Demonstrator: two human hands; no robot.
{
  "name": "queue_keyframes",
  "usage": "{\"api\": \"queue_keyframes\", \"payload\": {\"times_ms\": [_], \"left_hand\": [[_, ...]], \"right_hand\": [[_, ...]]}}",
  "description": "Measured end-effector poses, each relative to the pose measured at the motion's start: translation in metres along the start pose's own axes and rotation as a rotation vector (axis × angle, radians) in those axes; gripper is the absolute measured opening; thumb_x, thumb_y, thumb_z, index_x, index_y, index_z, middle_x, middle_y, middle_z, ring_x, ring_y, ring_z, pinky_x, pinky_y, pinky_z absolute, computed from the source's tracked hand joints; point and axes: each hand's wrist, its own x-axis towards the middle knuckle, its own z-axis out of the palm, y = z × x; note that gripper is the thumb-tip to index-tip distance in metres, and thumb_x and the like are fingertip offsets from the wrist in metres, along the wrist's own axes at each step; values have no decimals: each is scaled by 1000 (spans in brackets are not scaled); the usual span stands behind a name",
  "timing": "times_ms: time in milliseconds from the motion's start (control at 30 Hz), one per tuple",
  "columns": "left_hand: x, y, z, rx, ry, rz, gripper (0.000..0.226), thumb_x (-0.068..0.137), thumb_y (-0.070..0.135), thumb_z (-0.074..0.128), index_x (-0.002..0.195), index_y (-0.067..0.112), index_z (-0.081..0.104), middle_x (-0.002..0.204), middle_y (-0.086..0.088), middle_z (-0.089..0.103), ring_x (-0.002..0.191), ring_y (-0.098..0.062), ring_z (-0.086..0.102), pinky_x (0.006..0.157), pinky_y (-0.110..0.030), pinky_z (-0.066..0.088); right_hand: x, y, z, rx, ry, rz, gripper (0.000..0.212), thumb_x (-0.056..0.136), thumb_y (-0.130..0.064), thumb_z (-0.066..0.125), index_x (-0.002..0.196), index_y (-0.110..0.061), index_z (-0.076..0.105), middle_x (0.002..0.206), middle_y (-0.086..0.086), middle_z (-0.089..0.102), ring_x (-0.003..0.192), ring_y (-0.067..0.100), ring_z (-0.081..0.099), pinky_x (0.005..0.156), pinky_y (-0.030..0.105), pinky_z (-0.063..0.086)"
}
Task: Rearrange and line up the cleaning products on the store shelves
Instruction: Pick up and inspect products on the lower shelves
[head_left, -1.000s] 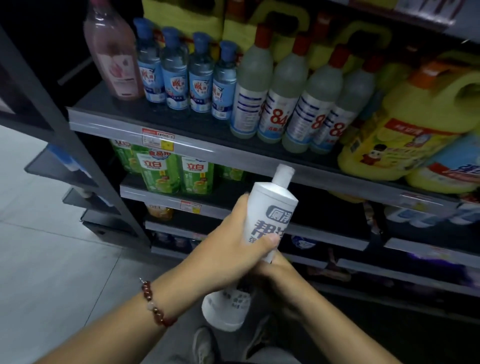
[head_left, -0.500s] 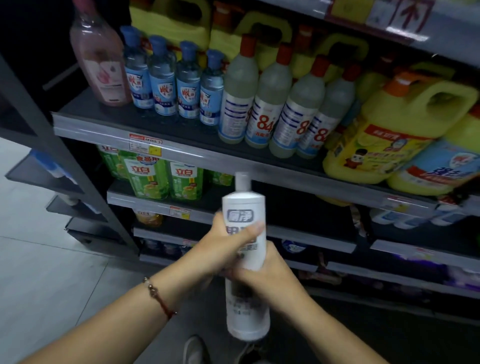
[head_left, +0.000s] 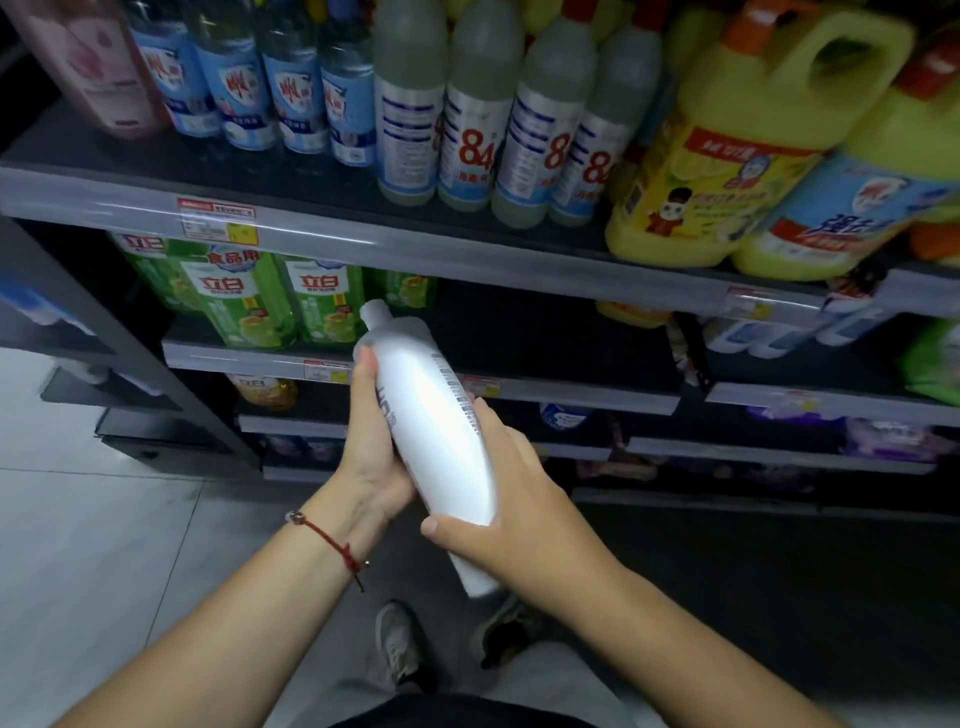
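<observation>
now tilted left, label turned away: white bottle (head_left: 434, 415) in both grips, left hand (head_left: 371, 447) and right hand (head_left: 506, 512).

This is a shop aisle given over to cleaning goods. Dark metal shelves (head_left: 322, 244) stand in tiers, each front edge carrying a clear strip with printed price tags (head_left: 218, 221), and the same products repeat side by side: blue-labelled bottles (head_left: 291, 98), pale bottles marked 84 (head_left: 472, 130), big yellow jugs (head_left: 727, 156) and green bottles (head_left: 244, 296) one tier down. Below lies a pale tiled floor (head_left: 104, 545).
</observation>
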Motion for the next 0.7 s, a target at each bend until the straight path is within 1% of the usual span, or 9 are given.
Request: {"api": "queue_keyframes", "payload": {"times_ms": [67, 133, 200, 267, 333, 433, 533, 600, 700], "left_hand": [[-2, -1, 5, 28, -15, 3, 73, 86, 79, 43, 102, 14, 73, 87, -12, 72, 79, -26, 71, 83, -42, 58], [-10, -1, 15, 127, -23, 8, 70, 88, 75, 44, 105, 13, 70, 85, -11, 75, 75, -24, 73, 76, -40, 61], [-20, -1, 29, 262, -28, -1, 61, 87, 67, 52, 106, 12, 68, 85, -9, 76, 73, -21, 73, 70, -38, 62], [-32, -2, 45, 404, -69, -7, 54, 83, 57, 64, 108, 10, 67, 87, -9, 75, 75, -21, 73, 72, -39, 63], [-43, -8, 63, 582, -136, 8, 52, 85, 45, 69, 121, 8, 61, 95, -9, 74, 81, -22, 73, 72, -38, 62], [-64, -30, 93, 938, -256, 145, 40, 92, 25, 65, 129, 24, 50, 110, -3, 69, 95, -16, 69, 75, -31, 56], [-77, -59, 123, 1280, -376, 371, 60, 79, 40, 71, 131, 48, 42, 115, 4, 64, 105, -17, 64, 87, -40, 54], [-83, -75, 145, 1266, -484, 385, 73, 75, 42, 75, 138, 52, 40, 114, 6, 67, 106, -15, 65, 93, -43, 54], [-94, -98, 182, 1224, -613, 333, 71, 75, 40, 78, 137, 53, 46, 112, 7, 72, 109, -13, 66, 98, -40, 53]], "right_hand": [[-9, 7, -2, 33, -2, 26, 111, 78, -48, 76, 154, -49, -6, 155, -21, 21, 132, 7, 38, 90, 26, 39], [-16, 16, -3, 40, 4, 56, 117, 72, -51, 78, 153, -49, -6, 154, -18, 25, 132, 8, 41, 91, 27, 42], [-21, 23, -5, 28, 21, 57, 116, 65, -54, 80, 152, -48, 4, 147, -18, 37, 123, 6, 49, 92, 30, 49], [-24, 30, -9, 111, 34, 48, 89, 65, -43, 83, 136, -49, 30, 126, -21, 53, 107, 1, 59, 87, 29, 55], [-29, 42, -13, 291, -2, 54, 70, 70, -20, 85, 118, -45, 40, 110, -19, 58, 102, 1, 62, 82, 15, 53], [-37, 69, -22, 549, -70, 85, 79, 69, -2, 86, 126, -32, 42, 120, -8, 64, 109, 2, 64, 86, 19, 54], [-58, 96, -45, 726, -47, 99, 68, 59, 0, 80, 117, -24, 55, 105, -4, 73, 101, 9, 71, 78, 24, 56], [-80, 114, -66, 798, -21, 96, 68, 56, 2, 73, 120, -16, 57, 103, 2, 74, 99, 16, 71, 79, 28, 56], [-121, 140, -104, 826, 14, 64, 78, 56, 1, 75, 129, -13, 51, 105, 6, 72, 99, 19, 70, 81, 30, 56]]}}
